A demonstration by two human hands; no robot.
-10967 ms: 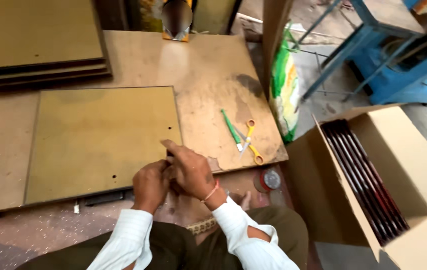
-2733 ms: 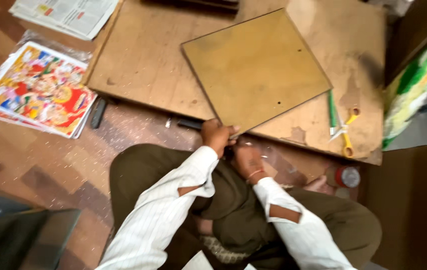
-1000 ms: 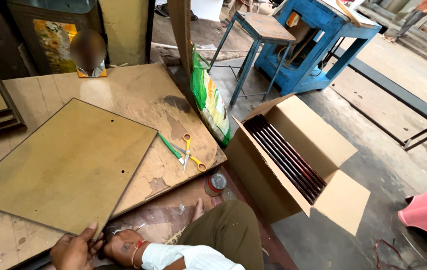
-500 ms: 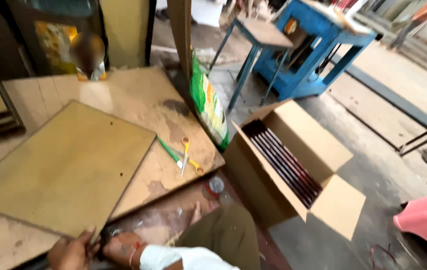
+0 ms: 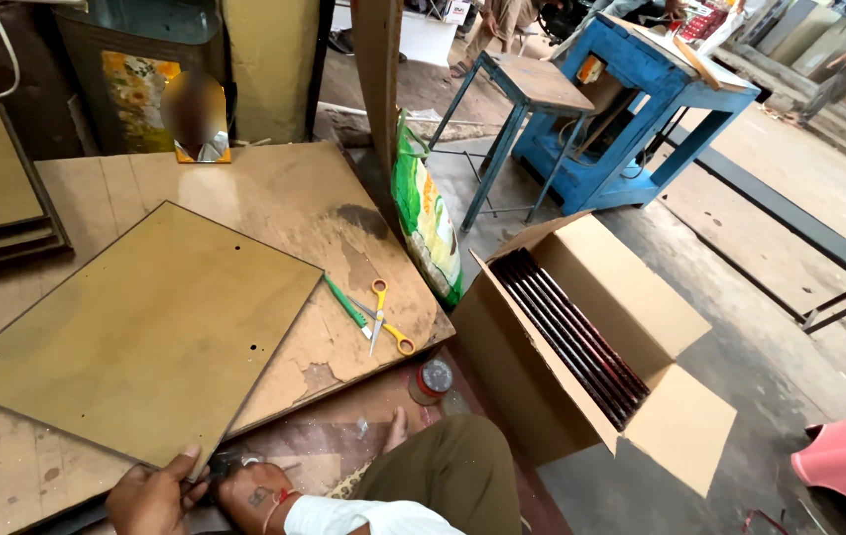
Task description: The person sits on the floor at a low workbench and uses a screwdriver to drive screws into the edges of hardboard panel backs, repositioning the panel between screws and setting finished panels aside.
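Lying flat on the low wooden desk (image 5: 274,188), the thin square board (image 5: 135,327) is plain olive-brown with a few small holes near one edge. The left hand (image 5: 150,495) pinches its near corner, and the right hand (image 5: 249,490), just beside, is curled closed; whether it holds something, I cannot tell.

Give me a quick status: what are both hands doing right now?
Left hand grips the brown board at its near corner. Right hand beside it, grip unclear. Scissors and green pen lie apart, nothing in the way.
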